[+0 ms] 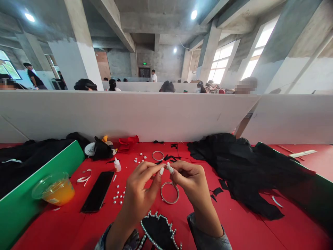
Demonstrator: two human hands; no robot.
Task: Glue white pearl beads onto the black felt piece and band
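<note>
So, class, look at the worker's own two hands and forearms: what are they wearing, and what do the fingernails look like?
Both hands are bare, without gloves, rings or a watch. The left hand and right hand have long, pale, whitish nails. At the bottom edge, each forearm ends in a pushed-up sleeve of grey-blue, denim-like fabric: left sleeve, right sleeve.

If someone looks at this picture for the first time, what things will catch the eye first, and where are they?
First, the two bare hands at the centre: the left hand and the right hand meet fingertip to fingertip over the bright red table, above a round silver metal ring. To the right lies a large crumpled black cloth. At the far left, a clear plastic cup of orange liquid stands on a green board.
</note>
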